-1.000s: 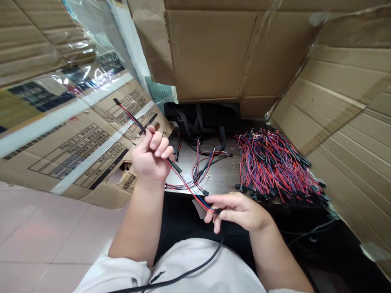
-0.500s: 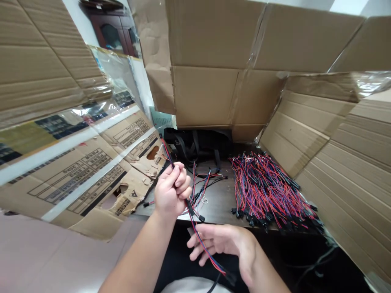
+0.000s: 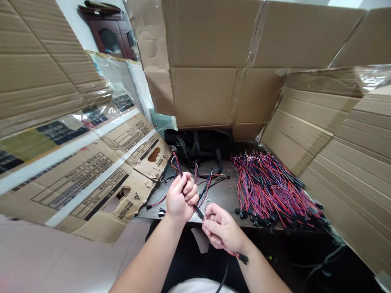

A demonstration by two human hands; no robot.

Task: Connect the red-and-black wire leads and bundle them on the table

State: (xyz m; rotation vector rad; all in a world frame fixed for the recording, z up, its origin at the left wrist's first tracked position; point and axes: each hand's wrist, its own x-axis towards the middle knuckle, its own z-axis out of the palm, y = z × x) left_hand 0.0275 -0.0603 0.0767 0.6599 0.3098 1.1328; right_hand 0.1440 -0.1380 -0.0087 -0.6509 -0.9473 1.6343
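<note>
A wire harness (image 3: 199, 212) of red, blue and black wires runs between my two hands, with a black sleeve showing in the gap. My left hand (image 3: 182, 198) is closed around its upper part, and wire ends rise above the fist. Lower and to the right, my right hand (image 3: 222, 228) pinches the harness just below the black sleeve. A black connector (image 3: 243, 258) on the harness's tail hangs over my right wrist. Behind my hands, several loose wires (image 3: 209, 183) lie on the dark table (image 3: 224, 199). What sits inside each fist is hidden.
A large pile of red, blue and black wire harnesses (image 3: 271, 187) covers the table's right side. At the back lies a black bag (image 3: 201, 144). Cardboard walls (image 3: 210, 95) stand at the back, left and right. A black cable (image 3: 224, 276) hangs near my lap.
My right hand has moved up and left, from spread fingers beside the harness to a pinch on it. My left fist still holds it and appears slightly further right and lower.
</note>
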